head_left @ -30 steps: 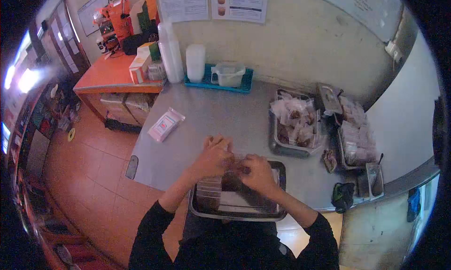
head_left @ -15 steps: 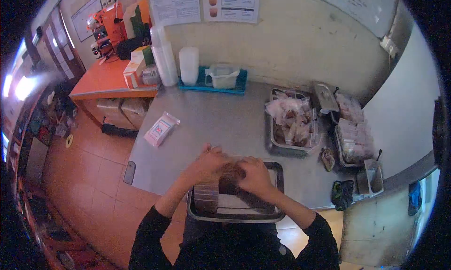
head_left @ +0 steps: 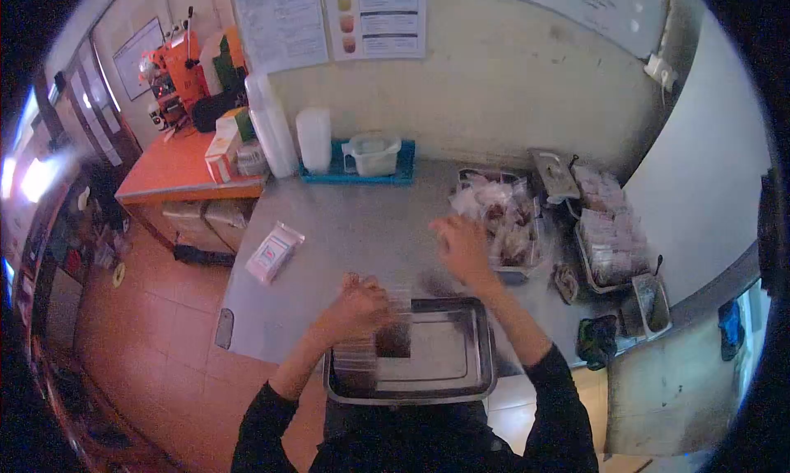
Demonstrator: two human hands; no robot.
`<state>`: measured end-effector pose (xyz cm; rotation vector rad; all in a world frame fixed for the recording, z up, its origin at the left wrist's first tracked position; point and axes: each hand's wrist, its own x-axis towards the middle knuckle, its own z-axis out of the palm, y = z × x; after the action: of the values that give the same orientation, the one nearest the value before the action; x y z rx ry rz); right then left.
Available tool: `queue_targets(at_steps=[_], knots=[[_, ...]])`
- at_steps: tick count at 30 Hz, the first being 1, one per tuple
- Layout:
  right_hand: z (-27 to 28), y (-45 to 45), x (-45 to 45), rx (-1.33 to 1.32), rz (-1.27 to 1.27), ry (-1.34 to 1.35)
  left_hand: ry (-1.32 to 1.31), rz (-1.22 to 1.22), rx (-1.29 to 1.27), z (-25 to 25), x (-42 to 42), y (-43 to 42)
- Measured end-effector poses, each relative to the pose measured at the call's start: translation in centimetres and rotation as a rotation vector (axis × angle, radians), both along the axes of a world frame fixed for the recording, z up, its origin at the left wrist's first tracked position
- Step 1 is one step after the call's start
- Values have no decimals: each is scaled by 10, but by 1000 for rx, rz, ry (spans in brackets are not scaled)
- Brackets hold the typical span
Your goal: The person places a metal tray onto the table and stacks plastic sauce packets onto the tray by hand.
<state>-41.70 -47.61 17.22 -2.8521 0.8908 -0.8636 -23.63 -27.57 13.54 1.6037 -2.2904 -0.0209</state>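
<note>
My left hand point(head_left: 359, 307) is closed at the edge of a clear bag with dark brown contents point(head_left: 394, 333), over the left part of a black-rimmed metal tray point(head_left: 487, 354). Left of that bag, a row of filled clear packets point(head_left: 354, 364) lies in the same tray. My right hand point(head_left: 462, 247) is raised over the table, its fingers apart, beside a metal tray point(head_left: 518, 269) heaped with loose clear bags of brown pieces point(head_left: 504, 226). Nothing can be seen in it.
A pink-and-white packet point(head_left: 275, 252) lies on the steel table point(head_left: 346, 218). Behind are a blue tray point(head_left: 358, 178) and a plastic jug point(head_left: 372, 154). Rightward are a tray of packed bags point(head_left: 611, 247), a small metal container point(head_left: 650, 304) and a dark cloth point(head_left: 597, 341).
My right hand has left the bag by my left hand and moved up and right to the heaped tray. My left hand stays over the front tray. The view has tilted up slightly.
</note>
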Motion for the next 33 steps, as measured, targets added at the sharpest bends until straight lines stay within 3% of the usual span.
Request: queue_targets(at_steps=[2, 4, 6, 10, 13, 14, 15, 16, 20, 23, 30, 33], knots=[[-10, -56, 9, -155, -100, 74, -22, 12, -100, 6, 1, -1], [-11, -94, 12, -188, -118, 142, 109, -105, 72, 22, 2, 2], [-6, -116, 15, -234, -68, 435, 54, -82, 55, 43, -3, 8], [3, -135, 12, -78, 4, 478, 79, -54, -1, 27, -1, 6], [4, -142, -2, -204, -69, 419, 17, -33, 73, 13, 3, 2], [10, -140, -12, -171, 4, 258, 25, -27, 88, 12, 2, 3], [19, -131, -18, -134, 78, 97, 50, -9, -5, 12, 0, 3], [30, -117, -22, -119, 92, 108, 77, 13, -100, 12, -1, 4], [75, -48, -38, 164, 350, -12, 92, 51, 56, 23, -5, 7], [94, 14, -46, 429, 439, -39, 40, 126, -64, 21, -9, 4], [47, 112, -42, 759, 714, 251, 98, 126, -10, 25, -9, 2], [2, 131, -31, 648, 725, 126, 162, 124, -72, 27, -10, 5]])
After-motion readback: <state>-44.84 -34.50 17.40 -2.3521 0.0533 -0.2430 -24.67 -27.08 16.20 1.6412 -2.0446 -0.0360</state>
